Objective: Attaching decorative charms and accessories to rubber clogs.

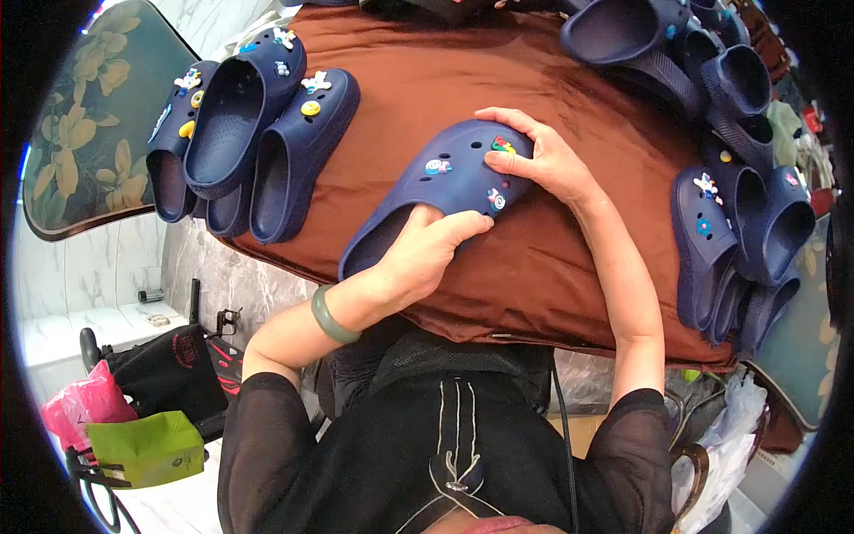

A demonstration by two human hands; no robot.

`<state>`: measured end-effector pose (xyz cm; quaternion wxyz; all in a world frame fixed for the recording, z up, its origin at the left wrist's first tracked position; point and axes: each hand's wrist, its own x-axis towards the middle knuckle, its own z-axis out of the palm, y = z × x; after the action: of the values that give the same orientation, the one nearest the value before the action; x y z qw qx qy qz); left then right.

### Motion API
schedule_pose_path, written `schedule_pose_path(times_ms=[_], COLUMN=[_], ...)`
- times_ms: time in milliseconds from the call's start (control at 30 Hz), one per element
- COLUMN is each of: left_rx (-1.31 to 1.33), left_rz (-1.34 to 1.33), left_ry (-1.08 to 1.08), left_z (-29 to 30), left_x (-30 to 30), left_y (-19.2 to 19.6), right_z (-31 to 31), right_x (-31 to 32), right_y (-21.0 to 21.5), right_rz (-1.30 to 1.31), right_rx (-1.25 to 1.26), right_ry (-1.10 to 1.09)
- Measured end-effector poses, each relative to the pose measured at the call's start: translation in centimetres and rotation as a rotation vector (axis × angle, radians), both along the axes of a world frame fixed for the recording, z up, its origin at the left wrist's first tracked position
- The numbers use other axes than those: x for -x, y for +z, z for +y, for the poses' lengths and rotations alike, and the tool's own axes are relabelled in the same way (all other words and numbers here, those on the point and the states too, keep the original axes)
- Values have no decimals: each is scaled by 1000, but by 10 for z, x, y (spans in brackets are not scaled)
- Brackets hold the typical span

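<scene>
A navy foam clog (418,182) lies slantwise between my hands, its toe pointing to the far right. Small charms sit in some of its top holes: a white swirl charm (437,166), another swirl charm (496,199) and a red, green and yellow charm (503,146). My left hand (418,254) reaches into the clog's opening, fingers hidden inside, thumb pressed on the upper near the side. Around the toe, my right hand (544,160) is closed, with its thumb against the multicoloured charm. Other holes in the upper show no charm.
A brown cloth (534,294) covers the table. Stacked charmed navy clogs (302,160) stand at the left, with more clogs (703,218) at the right and a pile of clogs (640,44) at the far right. Bags, including a green one (147,449), are at the lower left.
</scene>
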<state>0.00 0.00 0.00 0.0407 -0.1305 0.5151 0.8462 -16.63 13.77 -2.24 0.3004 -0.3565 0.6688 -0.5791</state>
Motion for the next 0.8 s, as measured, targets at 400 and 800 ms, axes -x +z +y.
schedule_pose_path(times_ms=[400, 800], left_rx=[-137, -84], left_rz=[-9, 5], left_ry=[83, 92], left_z=[-13, -10], left_x=[9, 4], left_y=[5, 1], right_z=[-14, -9], right_x=[-6, 4], right_y=[4, 4], right_rz=[923, 968], right_rx=[-209, -339], right_ry=[-77, -150])
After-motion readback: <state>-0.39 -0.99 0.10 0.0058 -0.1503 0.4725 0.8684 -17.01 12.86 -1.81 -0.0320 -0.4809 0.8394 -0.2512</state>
